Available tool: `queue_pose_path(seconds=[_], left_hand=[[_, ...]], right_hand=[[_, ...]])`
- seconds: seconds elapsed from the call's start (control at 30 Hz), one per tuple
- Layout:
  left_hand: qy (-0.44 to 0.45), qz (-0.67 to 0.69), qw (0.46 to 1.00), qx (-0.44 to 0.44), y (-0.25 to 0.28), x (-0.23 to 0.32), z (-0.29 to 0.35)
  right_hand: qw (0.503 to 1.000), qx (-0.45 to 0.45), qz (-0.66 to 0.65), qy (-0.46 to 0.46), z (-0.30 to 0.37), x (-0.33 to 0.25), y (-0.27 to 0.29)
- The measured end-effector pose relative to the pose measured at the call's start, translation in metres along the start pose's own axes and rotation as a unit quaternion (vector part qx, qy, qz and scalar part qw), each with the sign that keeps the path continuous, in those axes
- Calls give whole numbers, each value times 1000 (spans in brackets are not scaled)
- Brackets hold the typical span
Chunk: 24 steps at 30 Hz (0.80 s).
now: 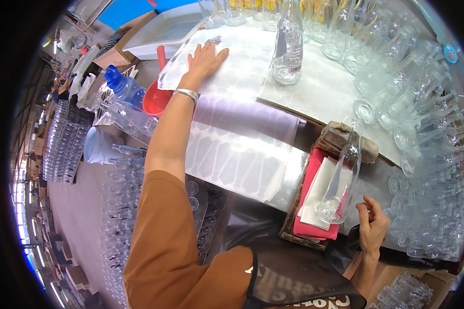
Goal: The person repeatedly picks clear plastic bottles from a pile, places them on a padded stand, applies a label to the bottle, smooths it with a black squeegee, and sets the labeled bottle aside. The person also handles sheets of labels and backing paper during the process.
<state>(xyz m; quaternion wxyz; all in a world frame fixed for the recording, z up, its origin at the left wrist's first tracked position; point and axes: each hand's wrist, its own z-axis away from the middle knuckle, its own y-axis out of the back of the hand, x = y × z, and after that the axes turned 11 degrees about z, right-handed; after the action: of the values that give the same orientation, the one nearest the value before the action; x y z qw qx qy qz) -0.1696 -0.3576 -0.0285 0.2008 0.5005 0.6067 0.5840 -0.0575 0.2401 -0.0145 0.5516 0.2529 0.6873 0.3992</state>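
Observation:
My left hand (206,61) reaches far across the table, fingers spread flat on a stack of printed translucent sheets (242,64). A silver bangle (186,93) circles that wrist. My right hand (374,226) is beside the base of a clear glass bottle (340,180), apart from it. Its fingers are curled in toward the thumb, and whether anything small is between them is hidden. The bottle lies tilted over a wooden box (288,226) with white folded cloth (314,211) and red cloth (301,226); its neck rests on a cloth-wrapped block (332,135).
One printed glass bottle (287,56) stands on a white board (325,77). Crowded clear bottles (428,216) line the right and back edges. At left are a red dipper (155,100), a blue spray bottle (123,87) and a white tray (162,33). More translucent sheets (232,154) lie nearer me.

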Motion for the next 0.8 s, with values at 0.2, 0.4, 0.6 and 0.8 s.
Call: queue_pose_path(seconds=[0.2,0.4,0.6,0.8], left_hand=[[-106,-58,993,-4,16,51,87],[-183,94,977,59,34,54,107],[-82,17,996,-32,15,19,30],[-219,26,975,21,9,69,85]], right_hand=[[999,-33,-16,15,3,1,-3],[995,-52,-51,70,17,0,0],[992,-59,-70,87,26,-3,1],[994,-48,-56,82,35,8,1]])
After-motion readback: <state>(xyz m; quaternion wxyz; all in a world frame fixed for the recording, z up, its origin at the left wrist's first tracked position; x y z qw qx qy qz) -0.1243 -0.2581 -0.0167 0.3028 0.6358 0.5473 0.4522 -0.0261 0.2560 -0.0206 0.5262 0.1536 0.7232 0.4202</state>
